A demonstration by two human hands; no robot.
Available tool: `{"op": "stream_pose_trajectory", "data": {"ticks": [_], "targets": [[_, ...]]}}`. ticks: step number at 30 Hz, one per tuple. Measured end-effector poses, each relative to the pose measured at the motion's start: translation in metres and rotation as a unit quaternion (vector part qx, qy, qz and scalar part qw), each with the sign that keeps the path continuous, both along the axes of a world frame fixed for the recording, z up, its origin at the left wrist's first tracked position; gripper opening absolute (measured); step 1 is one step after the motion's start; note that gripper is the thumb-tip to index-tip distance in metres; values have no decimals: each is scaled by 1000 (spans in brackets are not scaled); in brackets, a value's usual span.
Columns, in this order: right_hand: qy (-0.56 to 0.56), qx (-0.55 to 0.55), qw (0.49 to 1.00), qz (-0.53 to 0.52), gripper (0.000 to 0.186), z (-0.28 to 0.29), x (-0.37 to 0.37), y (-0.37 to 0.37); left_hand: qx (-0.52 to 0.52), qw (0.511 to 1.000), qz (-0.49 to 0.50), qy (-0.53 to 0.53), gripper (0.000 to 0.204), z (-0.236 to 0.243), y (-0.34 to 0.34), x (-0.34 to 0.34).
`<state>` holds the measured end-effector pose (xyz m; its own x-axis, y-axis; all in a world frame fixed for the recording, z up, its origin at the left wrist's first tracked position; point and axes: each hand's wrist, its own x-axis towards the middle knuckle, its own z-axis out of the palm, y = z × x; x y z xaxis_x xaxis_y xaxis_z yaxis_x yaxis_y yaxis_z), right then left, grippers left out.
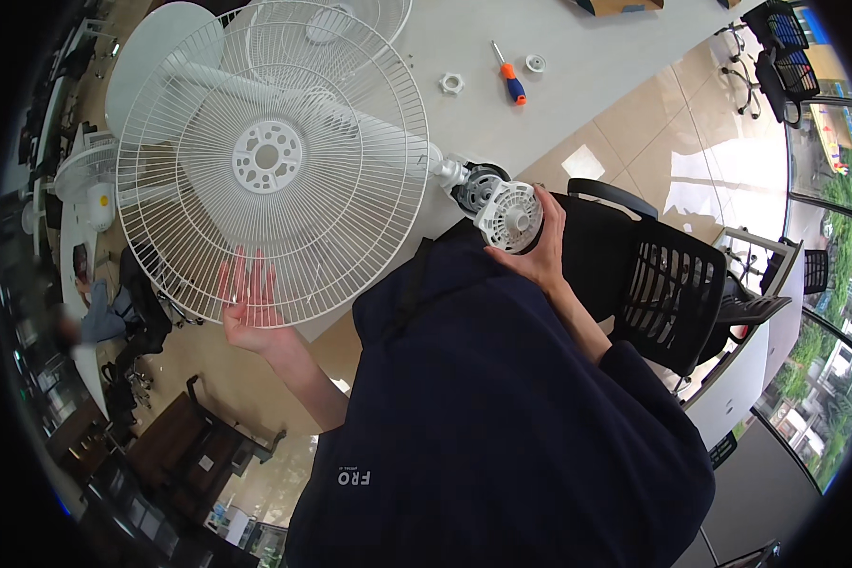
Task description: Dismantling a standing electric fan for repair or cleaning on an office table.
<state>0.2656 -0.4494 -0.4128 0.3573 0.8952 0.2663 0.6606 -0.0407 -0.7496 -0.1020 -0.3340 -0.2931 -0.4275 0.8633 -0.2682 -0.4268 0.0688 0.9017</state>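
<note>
A round white wire fan guard [265, 227] is tilted at my left, its rim held in my left hand [254, 317]. The fingers of that hand lie stretched behind the wires and show through them. My right hand [544, 248] is curled around the side of a white, vented fan motor housing [513, 220], thumb at its lower edge. Dark round metal parts [480, 185] show beside the housing, next to a white joint [450, 172]. White fan parts, partly hidden, show through the guard's wires.
A second wire guard [388, 14] lies on the white table [559, 123]. Also there are a white plastic nut [452, 84], an orange and blue screwdriver [510, 83] and a small white round cap [536, 63]. A black chair [672, 293] stands at my right; a person [109, 317] sits far left.
</note>
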Motion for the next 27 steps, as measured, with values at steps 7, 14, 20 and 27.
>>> {"op": "stream_pose_trajectory", "data": {"ticks": [7, 14, 20, 27], "targets": [[40, -12, 998, -49, 109, -30, -23, 12, 12, 999, -33, -7, 66, 1, 5, -1], [22, -30, 998, -55, 107, -37, -21, 24, 17, 998, -53, -15, 67, -1, 5, -9], [0, -43, 998, -38, 103, -39, -23, 22, 8, 999, -31, -7, 68, 3, 3, 0], [-27, -30, 998, -51, 99, -44, -22, 33, 3, 999, -39, -9, 67, 1, 7, 0]]}}
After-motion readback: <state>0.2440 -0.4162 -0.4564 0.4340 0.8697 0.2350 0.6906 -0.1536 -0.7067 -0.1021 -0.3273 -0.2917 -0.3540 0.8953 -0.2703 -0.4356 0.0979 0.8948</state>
